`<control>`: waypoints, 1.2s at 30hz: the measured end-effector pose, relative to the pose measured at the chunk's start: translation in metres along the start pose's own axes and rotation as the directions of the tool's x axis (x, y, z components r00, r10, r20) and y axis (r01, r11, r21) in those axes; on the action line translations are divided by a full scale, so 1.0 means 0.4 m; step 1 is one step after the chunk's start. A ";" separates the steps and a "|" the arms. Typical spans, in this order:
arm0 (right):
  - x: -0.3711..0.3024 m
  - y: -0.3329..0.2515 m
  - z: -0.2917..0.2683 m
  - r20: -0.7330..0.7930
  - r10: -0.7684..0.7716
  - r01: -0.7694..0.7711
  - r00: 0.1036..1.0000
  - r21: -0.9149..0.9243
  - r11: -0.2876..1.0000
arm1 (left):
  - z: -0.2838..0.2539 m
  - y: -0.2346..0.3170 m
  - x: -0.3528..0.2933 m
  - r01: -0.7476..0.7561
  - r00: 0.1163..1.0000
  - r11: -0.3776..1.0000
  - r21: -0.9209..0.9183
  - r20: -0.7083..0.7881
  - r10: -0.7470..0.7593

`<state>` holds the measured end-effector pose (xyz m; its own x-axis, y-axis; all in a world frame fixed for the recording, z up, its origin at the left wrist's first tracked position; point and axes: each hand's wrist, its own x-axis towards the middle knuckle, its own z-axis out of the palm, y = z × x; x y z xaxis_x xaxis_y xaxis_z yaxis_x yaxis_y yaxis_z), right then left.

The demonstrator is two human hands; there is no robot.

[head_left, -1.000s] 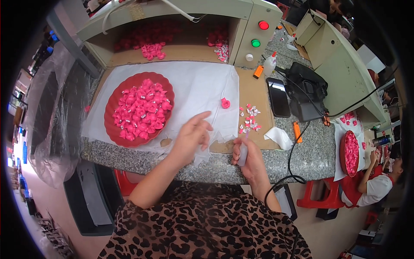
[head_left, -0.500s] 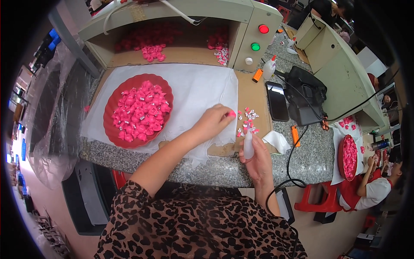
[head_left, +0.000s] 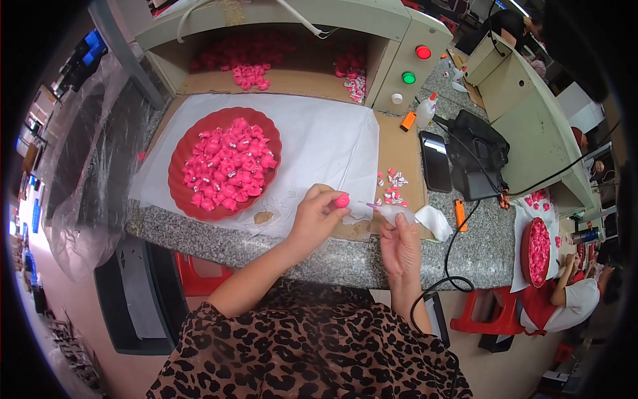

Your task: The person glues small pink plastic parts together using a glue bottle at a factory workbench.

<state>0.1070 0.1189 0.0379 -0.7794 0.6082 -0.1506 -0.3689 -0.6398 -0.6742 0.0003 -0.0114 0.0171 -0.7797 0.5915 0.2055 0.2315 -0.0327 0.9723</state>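
The left hand point(head_left: 319, 216) pinches a small rounded pink piece point(head_left: 342, 201), partly covered by fingertips, just left of the purplish nozzle point(head_left: 373, 207) of a translucent white squeeze bottle point(head_left: 391, 213), partly hidden by the clasping right hand point(head_left: 401, 247).

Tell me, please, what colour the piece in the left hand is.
The piece is pink, best seen in the head view.

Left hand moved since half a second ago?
Yes: the left hand has shifted left and toward the person, judged against the right edge of the white paper.
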 end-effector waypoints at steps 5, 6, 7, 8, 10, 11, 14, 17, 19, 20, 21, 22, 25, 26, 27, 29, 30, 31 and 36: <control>-0.005 0.007 -0.016 0.014 -0.167 0.165 0.986 -0.257 0.952 | 0.013 -0.017 -0.003 -0.034 0.999 0.999 0.035 -0.040 0.035; -0.011 0.009 -0.007 0.029 -0.215 0.213 0.976 -0.328 0.920 | 0.013 -0.015 -0.003 -0.032 0.999 0.999 0.031 -0.035 0.033; -0.016 0.011 -0.002 0.026 -0.216 0.213 0.976 -0.330 0.920 | 0.011 -0.010 -0.004 -0.046 0.998 0.997 0.062 -0.043 0.049; -0.021 0.013 0.002 0.083 -0.275 0.284 0.958 -0.427 0.859 | 0.012 -0.007 -0.004 -0.060 0.997 0.994 0.092 -0.051 0.065; -0.028 0.017 0.011 0.144 -0.325 0.352 0.935 -0.513 0.783 | 0.016 -0.009 -0.007 -0.060 0.996 0.994 0.097 -0.056 0.065; -0.030 0.019 0.016 0.164 -0.346 0.378 0.924 -0.541 0.751 | 0.016 -0.011 -0.008 -0.061 0.996 0.993 0.103 -0.064 0.068; -0.033 0.022 0.003 0.243 -0.355 0.429 0.903 -0.583 0.691 | 0.020 -0.014 -0.010 -0.058 0.995 0.993 0.107 -0.069 0.066; -0.034 0.028 -0.001 0.303 -0.348 0.462 0.887 -0.603 0.650 | 0.022 -0.018 -0.011 -0.069 0.995 0.992 0.104 -0.068 0.076; -0.036 0.032 0.001 0.307 -0.355 0.469 0.883 -0.612 0.637 | 0.021 -0.017 -0.011 -0.069 0.995 0.991 0.114 -0.067 0.077; -0.038 0.032 0.004 0.312 -0.348 0.467 0.884 -0.620 0.631 | 0.020 -0.017 -0.011 -0.071 0.995 0.990 0.124 -0.066 0.079; -0.039 0.032 0.005 0.316 -0.341 0.465 0.885 -0.628 0.624 | 0.021 -0.018 -0.011 -0.070 0.995 0.990 0.124 -0.066 0.079; -0.039 0.033 0.006 0.316 -0.341 0.465 0.885 -0.628 0.624 | 0.021 -0.019 -0.012 -0.078 0.994 0.990 0.122 -0.070 0.087; -0.036 0.036 0.005 0.331 -0.340 0.475 0.880 -0.644 0.600 | 0.020 -0.016 -0.012 -0.084 0.993 0.990 0.111 -0.073 0.093; -0.035 0.037 0.003 0.339 -0.341 0.480 0.877 -0.651 0.588 | 0.021 -0.015 -0.012 -0.084 0.993 0.991 0.103 -0.072 0.091; -0.035 0.037 0.001 0.347 -0.341 0.486 0.874 -0.657 0.576 | 0.021 -0.015 -0.013 -0.083 0.993 0.991 0.102 -0.071 0.091; -0.034 0.038 0.000 0.341 -0.349 0.487 0.873 -0.650 0.583 | 0.020 -0.017 -0.012 -0.081 0.994 0.990 0.113 -0.065 0.089; -0.034 0.038 0.000 0.335 -0.358 0.489 0.872 -0.643 0.590 | 0.020 -0.017 -0.012 -0.081 0.994 0.990 0.112 -0.065 0.088; -0.034 0.038 0.000 0.335 -0.357 0.489 0.872 -0.643 0.590 | 0.020 -0.018 -0.012 -0.081 0.994 0.990 0.114 -0.067 0.089; -0.030 0.041 -0.012 0.392 -0.371 0.537 0.841 -0.685 0.492 | 0.021 -0.013 -0.011 -0.076 0.993 0.992 0.104 -0.077 0.084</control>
<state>0.1127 0.1036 0.0251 -0.7176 0.5650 0.4073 -0.2530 0.3335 -0.9082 0.0073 -0.0071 0.0103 -0.8002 0.5225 0.2943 0.3492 0.0070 0.9370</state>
